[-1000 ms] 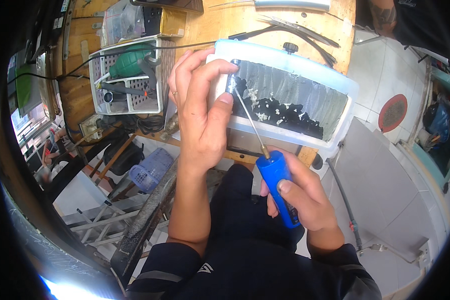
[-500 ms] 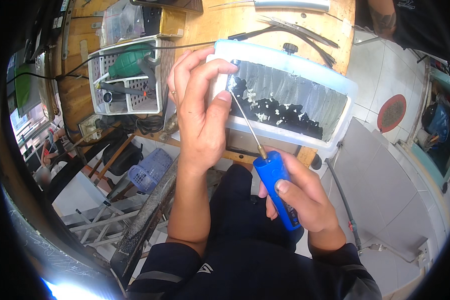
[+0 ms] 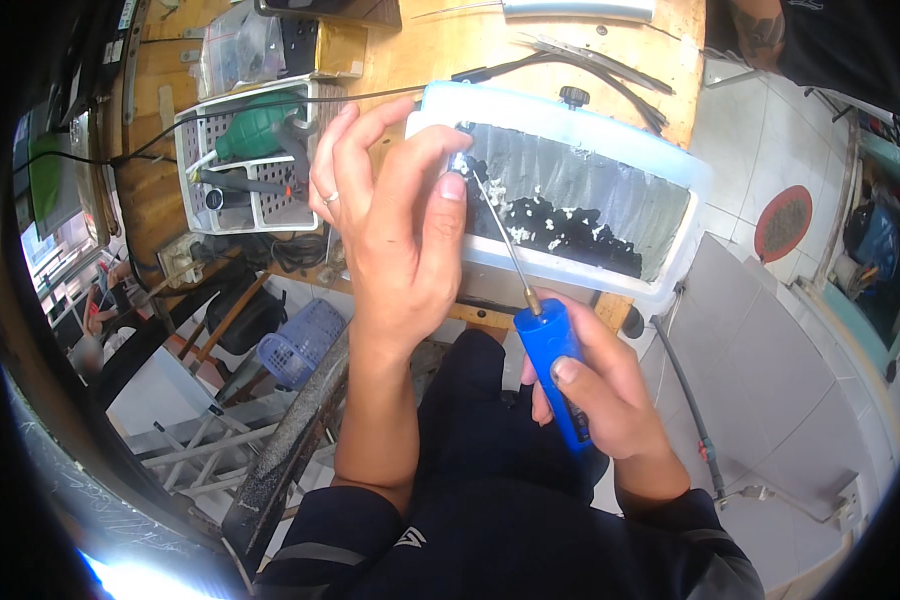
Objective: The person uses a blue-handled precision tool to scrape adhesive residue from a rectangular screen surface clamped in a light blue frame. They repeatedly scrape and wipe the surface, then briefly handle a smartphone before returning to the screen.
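My right hand (image 3: 615,395) grips a blue handheld tool (image 3: 548,365) with a long thin metal shaft, its thumb lying along the body. The shaft's tip reaches over a pale translucent box (image 3: 560,122), just right of my left thumb. Inside the box's frame is a dark grey streaked surface (image 3: 600,180) with a ragged black patch (image 3: 570,228) and scattered white crumbs (image 3: 520,212). At the box's left end, the thumb and index finger of my left hand (image 3: 400,240) close around something small, mostly hidden. The other left fingers are raised and curved.
A white divided basket (image 3: 185,160) with a green bulb blower (image 3: 255,125) stands left on the wooden table (image 3: 410,50). Tweezers (image 3: 610,65) and a black cable (image 3: 370,95) lie behind the box. A person's arm (image 3: 760,30) shows at the far right.
My left hand has shifted slightly left and tilted, its index finger and thumb still near the box's left end. The tool has moved a little to the right, its tip now off my thumb.
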The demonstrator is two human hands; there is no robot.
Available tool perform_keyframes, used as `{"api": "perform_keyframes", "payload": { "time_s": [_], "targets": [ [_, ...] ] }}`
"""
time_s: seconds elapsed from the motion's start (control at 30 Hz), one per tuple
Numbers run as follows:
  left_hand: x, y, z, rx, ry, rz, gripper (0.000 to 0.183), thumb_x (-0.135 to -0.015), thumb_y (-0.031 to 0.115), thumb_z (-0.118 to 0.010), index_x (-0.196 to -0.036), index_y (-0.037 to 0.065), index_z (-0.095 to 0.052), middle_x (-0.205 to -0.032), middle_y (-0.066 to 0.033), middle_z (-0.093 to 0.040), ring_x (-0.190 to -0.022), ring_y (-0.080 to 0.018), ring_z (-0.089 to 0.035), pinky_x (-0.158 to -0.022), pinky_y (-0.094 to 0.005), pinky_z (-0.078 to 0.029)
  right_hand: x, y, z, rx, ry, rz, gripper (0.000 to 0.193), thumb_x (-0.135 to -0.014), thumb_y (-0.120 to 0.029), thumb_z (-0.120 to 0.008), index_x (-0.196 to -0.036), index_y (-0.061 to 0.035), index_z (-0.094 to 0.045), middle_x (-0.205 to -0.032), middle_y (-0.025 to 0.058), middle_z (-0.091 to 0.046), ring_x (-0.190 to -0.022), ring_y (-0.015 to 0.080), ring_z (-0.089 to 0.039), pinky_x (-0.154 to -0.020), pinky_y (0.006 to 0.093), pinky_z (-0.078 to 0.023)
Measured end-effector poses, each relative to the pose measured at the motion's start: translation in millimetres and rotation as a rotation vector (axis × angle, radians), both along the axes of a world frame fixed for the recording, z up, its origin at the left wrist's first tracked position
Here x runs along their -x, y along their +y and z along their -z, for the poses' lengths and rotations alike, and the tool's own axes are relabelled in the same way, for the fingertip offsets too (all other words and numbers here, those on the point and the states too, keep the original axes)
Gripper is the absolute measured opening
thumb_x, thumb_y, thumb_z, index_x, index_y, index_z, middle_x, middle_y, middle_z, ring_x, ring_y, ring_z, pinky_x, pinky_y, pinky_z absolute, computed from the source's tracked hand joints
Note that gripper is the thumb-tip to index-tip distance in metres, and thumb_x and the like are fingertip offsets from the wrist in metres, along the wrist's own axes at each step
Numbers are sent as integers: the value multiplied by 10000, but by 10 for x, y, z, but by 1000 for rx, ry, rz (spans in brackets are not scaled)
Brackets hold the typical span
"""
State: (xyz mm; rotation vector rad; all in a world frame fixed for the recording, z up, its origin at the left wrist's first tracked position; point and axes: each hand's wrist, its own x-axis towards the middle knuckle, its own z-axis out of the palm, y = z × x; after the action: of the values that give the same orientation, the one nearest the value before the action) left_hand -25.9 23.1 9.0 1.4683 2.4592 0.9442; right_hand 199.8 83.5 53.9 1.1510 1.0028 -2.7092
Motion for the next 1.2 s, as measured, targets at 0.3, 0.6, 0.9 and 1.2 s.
{"api": "perform_keyframes", "payload": {
  "time_s": [0.3, 0.6, 0.9, 1.2],
  "targets": [
    [-85, 80, -96, 58, 87, -30, 340, -907, 347, -791, -1182, 172, -695, -1361, -121, -577, -1423, -415, -376, -1179, -566, -212, -68, -232, 156, -75, 43, 44, 586, -1060, -214, -553, -1573, 15, -386, -1014, 146, -659, -727, 125, -647, -686, 282, -549],
    [-68, -7, -305, 196, -28, -6, 328, -962, 210, -697, -1286, 168, -662, -1418, -160, -544, -1445, -429, -379, -1198, -566, -209, -71, -191, 135, -83, 39, 21, 569, -1063, -193, -548, -1566, 22, -389, -1025, 145, -649, -733, 132, -638, -682, 286, -542],
    [-128, 119, -37, 104, 110, -75, 285, -956, 221, -719, -1232, 173, -666, -1416, -138, -551, -1445, -418, -380, -1183, -557, -218, -70, -211, 147, -122, 18, 54, 566, -1061, -174, -553, -1568, 18, -388, -993, 130, -651, -728, 135, -639, -686, 291, -541],
    [-51, -41, -295, 165, -163, -14, 385, -927, 292, -761, -1273, 155, -663, -1455, -190, -511, -1460, -424, -363, -1213, -552, -189, -63, -255, 127, -151, 14, 96, 561, -1056, -158, -559, -1563, 19, -396, -963, 115, -646, -729, 132, -642, -685, 286, -540]
  ]
}}
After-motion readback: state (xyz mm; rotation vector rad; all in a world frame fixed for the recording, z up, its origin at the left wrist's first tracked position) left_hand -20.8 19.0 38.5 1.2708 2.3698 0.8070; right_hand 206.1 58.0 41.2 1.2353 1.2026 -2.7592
